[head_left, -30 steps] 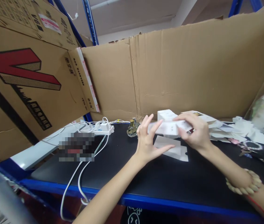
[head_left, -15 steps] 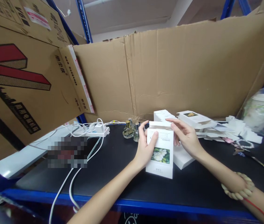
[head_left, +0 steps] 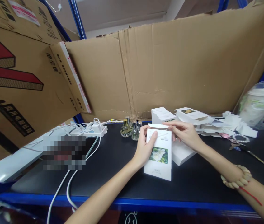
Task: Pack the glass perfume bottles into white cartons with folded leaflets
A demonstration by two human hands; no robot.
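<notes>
Over the surface (head_left: 113,155), the white box (head_left: 158,171) seems mostly formed, its top flap (head_left: 158,126) yet to close, the left hand's (head_left: 143,151) fingers wrapped round its side, the right hand's (head_left: 187,134) pinching that flap.

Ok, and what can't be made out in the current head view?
Head view:
Left hand: some fingers hidden behind the flower-print box.
The box's inside: hidden by its front panel.
Its fine print: too small to read.
Dark device: largely covered by pixelation.
Large carton: cut off by the left edge.
</notes>
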